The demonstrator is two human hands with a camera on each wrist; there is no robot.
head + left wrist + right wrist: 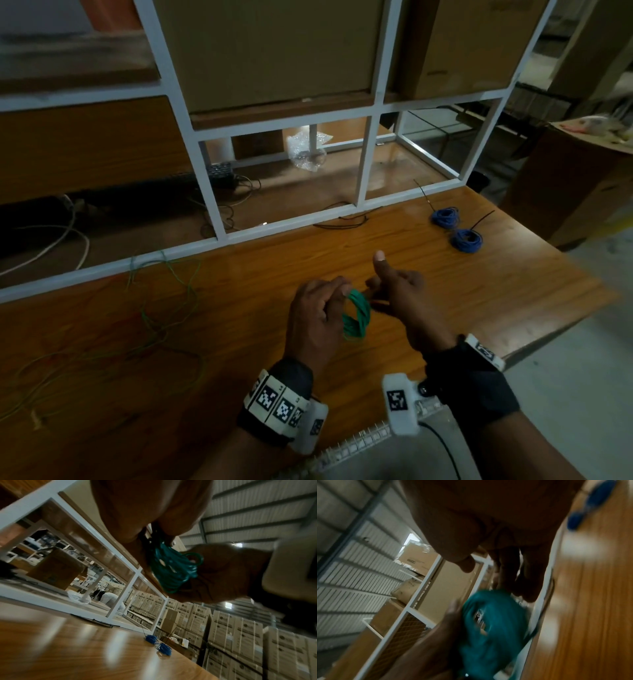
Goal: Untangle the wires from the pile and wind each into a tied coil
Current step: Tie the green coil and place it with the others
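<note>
Our left hand (pixel 317 317) grips the green wire coil (pixel 357 317) mid-frame above the bench (pixel 445 291), our right hand (pixel 399 298) pinches it, thumb up, two blue coils (pixel 455 228) upper right near the bench edge, loose wires (pixel 144 329) left.

Under both hands lies a wooden table (pixel 462 294), its grain running plainly and its varnish glossy enough to throw back pale patches of light. Between the hands, the green wire coil (pixel 357 316) has a smooth, slightly shiny plastic sheath. Beyond the right hand, two blue wire coils (pixel 456 229) show the same slick plastic covering. Ahead of the hands stands a white frame (pixel 363 161), painted smooth and matt. Behind it, the boxes (pixel 270 51) are dull brown cardboard, and a crumpled clear plastic bag (pixel 306 150) glints.
</note>
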